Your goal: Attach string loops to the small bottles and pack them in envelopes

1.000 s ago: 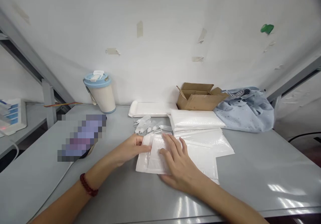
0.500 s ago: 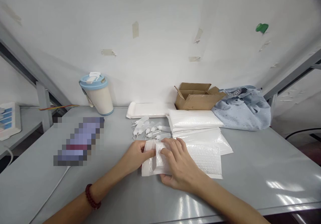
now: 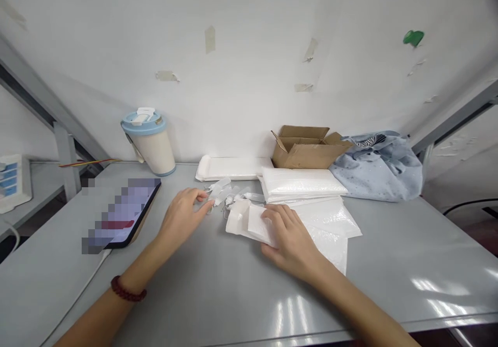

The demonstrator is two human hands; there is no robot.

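My right hand (image 3: 288,235) grips a white bubble mailer (image 3: 329,243) near its flap end, thumb below and fingers on top. The mailer's flap end is tilted up off the table, and a folded white layer (image 3: 257,221) shows beside my fingers. My left hand (image 3: 184,212) is open, with thumb and forefinger apart at the edge of a pile of small clear plastic squeeze bottles (image 3: 223,194). No bottle shows between those fingers. Part of the pile is hidden behind the mailer's flap. More bubble mailers (image 3: 303,183) lie stacked just behind my right hand.
A flat white stack of mailers (image 3: 235,168) lies by the wall, beside an open cardboard box (image 3: 309,152) and a light blue cloth bag (image 3: 379,173). On the left stand a tumbler (image 3: 151,144) and a partly blurred phone (image 3: 134,212) with its cable (image 3: 73,297).
My left hand has let go of the mailer's flap and moved left and back to the bottles. My right hand has lifted and turned the flap end, shifting it slightly right.
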